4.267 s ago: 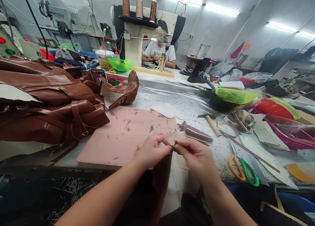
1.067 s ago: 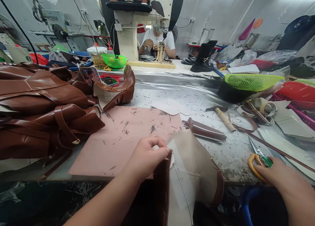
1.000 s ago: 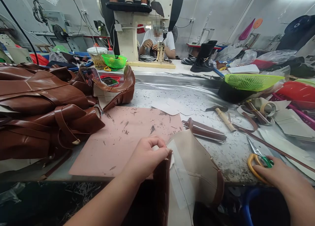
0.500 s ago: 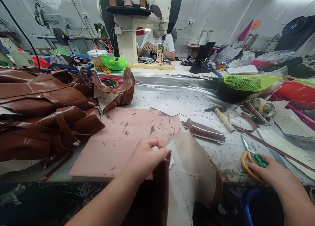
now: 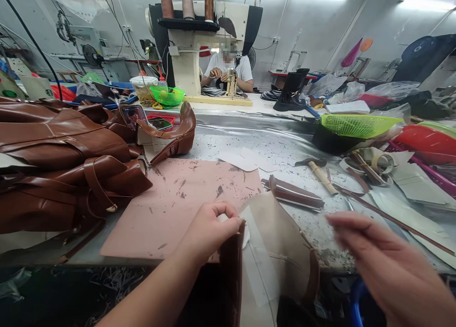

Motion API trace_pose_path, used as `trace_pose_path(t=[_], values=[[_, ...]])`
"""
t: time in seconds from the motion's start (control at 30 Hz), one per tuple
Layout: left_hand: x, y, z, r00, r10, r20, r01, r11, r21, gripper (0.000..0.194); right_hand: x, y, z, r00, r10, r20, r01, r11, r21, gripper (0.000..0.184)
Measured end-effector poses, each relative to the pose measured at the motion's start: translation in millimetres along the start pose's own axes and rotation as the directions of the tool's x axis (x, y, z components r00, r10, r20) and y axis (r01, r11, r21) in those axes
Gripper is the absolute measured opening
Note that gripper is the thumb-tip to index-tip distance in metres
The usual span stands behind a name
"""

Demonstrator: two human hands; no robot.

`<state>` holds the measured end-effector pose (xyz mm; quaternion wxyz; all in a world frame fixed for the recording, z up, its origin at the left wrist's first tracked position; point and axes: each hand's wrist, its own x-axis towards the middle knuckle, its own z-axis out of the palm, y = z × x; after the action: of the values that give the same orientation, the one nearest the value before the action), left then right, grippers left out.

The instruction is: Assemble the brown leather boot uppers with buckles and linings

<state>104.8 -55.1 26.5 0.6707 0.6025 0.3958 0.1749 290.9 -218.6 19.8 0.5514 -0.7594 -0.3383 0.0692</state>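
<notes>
My left hand [image 5: 217, 229] is closed in a pinch on the top edge of a brown leather boot upper [image 5: 231, 274]. Its beige lining [image 5: 285, 227] faces up and spreads to the right, with a pale strip along the seam. My right hand [image 5: 374, 255], smeared by motion, hovers over the table to the right of the upper. Its fingers stretch leftward and nothing shows in them. Behind that hand, only a blade tip of the scissors [image 5: 350, 204] peeks out; their handles are hidden.
Brown boot uppers [image 5: 64, 146] are heaped on the left beside a pink board [image 5: 185, 213]. A hammer [image 5: 322, 177] and dark brown strips [image 5: 295, 192] lie toward the right. Baskets [image 5: 359, 126] stand farther back. Across the table a person [image 5: 210, 75] sits behind a sewing machine [image 5: 183, 56].
My right hand has come off the scissors' handles and moved up and left, now covering most of them. My left hand keeps its pinch on the boot upper.
</notes>
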Motion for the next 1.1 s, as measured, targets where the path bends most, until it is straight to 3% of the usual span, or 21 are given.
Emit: trace_pose_path(t=[0.1, 0.17, 0.33, 0.43, 0.53, 0.67, 0.83, 0.97, 1.1], values=[[-0.5, 1.2, -1.3, 1.0, 0.009, -0.001, -0.009, 1.0, -0.016, 0.018, -20.1, -24.4, 31.6, 0.95, -0.168, 0.265, 0.123, 0.976, 0.177, 0.014], [-1.2, 1.7, -1.9, 1.0, 0.019, -0.013, -0.019, 1.0, -0.015, 0.019, -25.2, -31.3, 48.6, 0.909, -0.236, 0.344, 0.164, 0.96, 0.227, 0.017], [-3.6, 0.8, -1.9, 0.999, 0.034, -0.02, -0.034, 0.999, -0.014, 0.019, -21.0, -36.3, 76.7, 0.874, -0.347, 0.34, 0.307, 0.937, 0.166, 0.022], [-4.7, -0.2, -1.1, 0.996, 0.084, -0.038, -0.084, 0.996, -0.007, 0.019, -17.9, -40.5, 85.5, 0.883, -0.307, 0.355, 0.264, 0.95, 0.166, 0.019], [-5.0, 0.3, 0.0, 0.989, 0.133, -0.062, -0.131, 0.991, 0.036, 0.018, -17.0, -44.8, 91.1, 0.889, -0.272, 0.368, 0.23, 0.961, 0.154, 0.013], [-4.6, 1.6, 0.2, 0.985, 0.165, -0.048, -0.162, 0.985, 0.062, 0.018, -17.0, -44.0, 94.2, 0.886, -0.304, 0.35, 0.3, 0.952, 0.067, 0.02], [-2.5, -2.6, -1.3, 0.984, 0.175, -0.044, -0.173, 0.984, 0.043, 0.019, -17.4, -38.7, 88.2, 0.917, -0.275, 0.289, 0.294, 0.956, -0.025, 0.023], [-1.3, -5.4, -1.6, 0.982, 0.182, -0.049, -0.181, 0.983, 0.039, 0.018, -19.0, -39.0, 82.4, 0.885, -0.302, 0.354, 0.306, 0.951, 0.048, 0.027], [-2.5, -4.6, -3.4, 0.986, 0.16, -0.047, -0.159, 0.987, 0.037, 0.017, -22.1, -36.0, 80.2, 0.88, -0.291, 0.375, 0.23, 0.953, 0.199, 0.022]])
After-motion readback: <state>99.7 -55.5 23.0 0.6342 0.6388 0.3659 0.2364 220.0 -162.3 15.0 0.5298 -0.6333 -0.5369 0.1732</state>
